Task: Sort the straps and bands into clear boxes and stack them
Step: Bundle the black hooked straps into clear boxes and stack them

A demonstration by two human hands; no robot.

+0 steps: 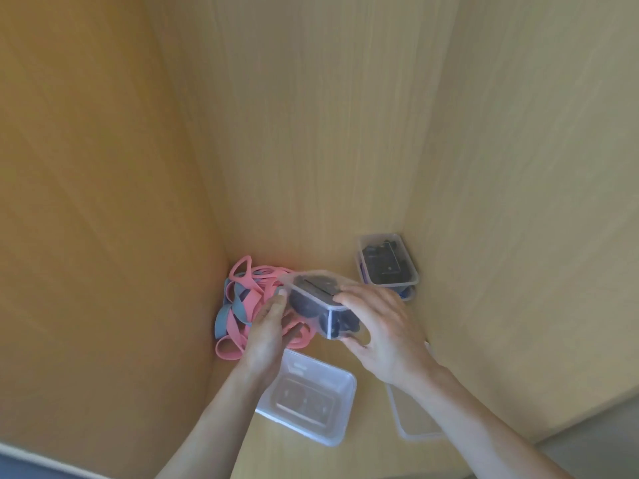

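Observation:
Both hands hold a clear box (311,288) full of dark straps, lifted and tilted above the shelf floor. My left hand (268,331) grips its left end with the thumb on the lid. My right hand (383,335) grips its right end, fingers on top and thumb beneath. A heap of pink and grey-blue bands (242,299) lies in the back left corner, partly hidden by the box and my left hand. Two stacked clear boxes (387,262) with dark straps stand at the back right. An empty clear box (311,397) sits near the front.
Everything lies inside a wooden cabinet compartment with a left wall (103,202), back wall (311,133) and right wall (518,202). A loose clear lid (411,418) lies on the floor at the right, under my right forearm.

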